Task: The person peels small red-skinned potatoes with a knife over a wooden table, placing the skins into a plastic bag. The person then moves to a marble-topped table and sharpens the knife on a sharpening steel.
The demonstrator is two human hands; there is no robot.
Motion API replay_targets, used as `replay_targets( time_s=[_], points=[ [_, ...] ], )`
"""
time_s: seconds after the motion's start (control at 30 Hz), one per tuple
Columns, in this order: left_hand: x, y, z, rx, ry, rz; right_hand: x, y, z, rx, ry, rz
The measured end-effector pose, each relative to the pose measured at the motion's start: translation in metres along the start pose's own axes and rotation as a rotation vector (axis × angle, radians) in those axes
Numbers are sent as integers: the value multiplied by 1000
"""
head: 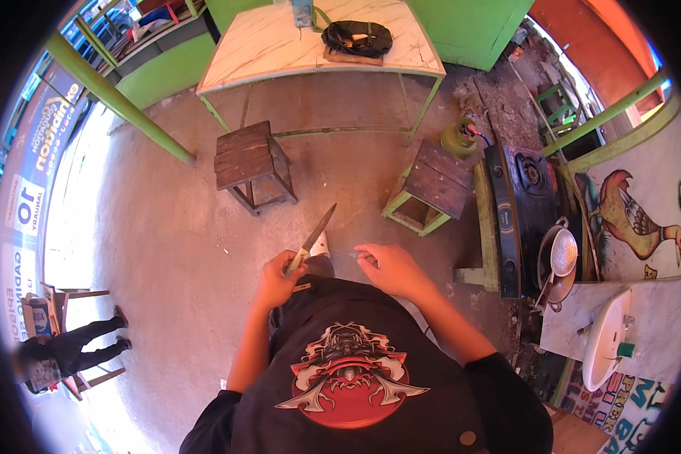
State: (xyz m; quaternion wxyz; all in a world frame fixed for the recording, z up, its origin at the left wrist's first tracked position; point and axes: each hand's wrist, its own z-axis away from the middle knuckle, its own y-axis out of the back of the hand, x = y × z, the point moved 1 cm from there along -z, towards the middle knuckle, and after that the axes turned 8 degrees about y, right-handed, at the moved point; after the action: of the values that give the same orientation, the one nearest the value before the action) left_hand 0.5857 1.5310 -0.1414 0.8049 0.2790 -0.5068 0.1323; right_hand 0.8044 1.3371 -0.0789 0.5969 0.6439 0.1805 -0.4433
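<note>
My left hand (279, 279) grips the pale handle of a kitchen knife (320, 228), its blade pointing up and away from me. To the right, my right hand (390, 268) is held in front of my body with fingers loosely curled, and I see nothing in it. Both hands are above the concrete floor (176, 238), apart from each other. Below the knife, part of a light-coloured shoe (320, 245) shows. Beyond my hands stand a dark wooden stool (244, 156) on the left and a green-legged wooden stool (438, 177) on the right.
Ahead is a marble-patterned table (261, 51) with a black bag (363, 38). On my right are a gas stove (508, 221), a wok with a strainer (563, 252), a green gas cylinder (458, 139) and a washbasin (604, 346). A person (85, 346) sits at far left, near a green pole (119, 96).
</note>
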Motion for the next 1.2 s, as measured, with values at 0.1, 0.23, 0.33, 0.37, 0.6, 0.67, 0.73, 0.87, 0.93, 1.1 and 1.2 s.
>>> replay_targets(
  time_s=[0.1, 0.23, 0.33, 0.37, 0.6, 0.67, 0.73, 0.87, 0.93, 1.1, 1.2],
  points=[
    [47, 54, -79, 9, 174, 50, 13, 12, -55, 44, -127, 130],
    [67, 113, -184, 9, 163, 150, 7, 47, -121, 305, -169, -22],
    [108, 140, -248, 61, 152, 200, 14, 84, -176, 384, -237, -16],
    [118, 147, -266, 103, 140, 173, 22, 98, -196, 337, -274, 44],
    [120, 166, -385, 436, 66, -32, 99, 202, -379, 627, -164, 13],
    [114, 193, -418, 446, 69, 23, 136, 243, -444, 590, -179, -18],
    [123, 215, -448, 505, 107, 38, 196, 276, -520, 584, -224, -205],
    [180, 230, -493, 643, 221, 101, 272, 315, -652, 576, -300, 41],
    [200, 217, -510, 656, 242, 138, 292, 314, -694, 559, -350, 147],
    [220, 170, -555, 616, 262, 54, 296, 316, -745, 345, -480, 239],
    [235, 158, -586, 527, 315, 77, 314, 326, -755, 291, -507, 170]
  ],
)
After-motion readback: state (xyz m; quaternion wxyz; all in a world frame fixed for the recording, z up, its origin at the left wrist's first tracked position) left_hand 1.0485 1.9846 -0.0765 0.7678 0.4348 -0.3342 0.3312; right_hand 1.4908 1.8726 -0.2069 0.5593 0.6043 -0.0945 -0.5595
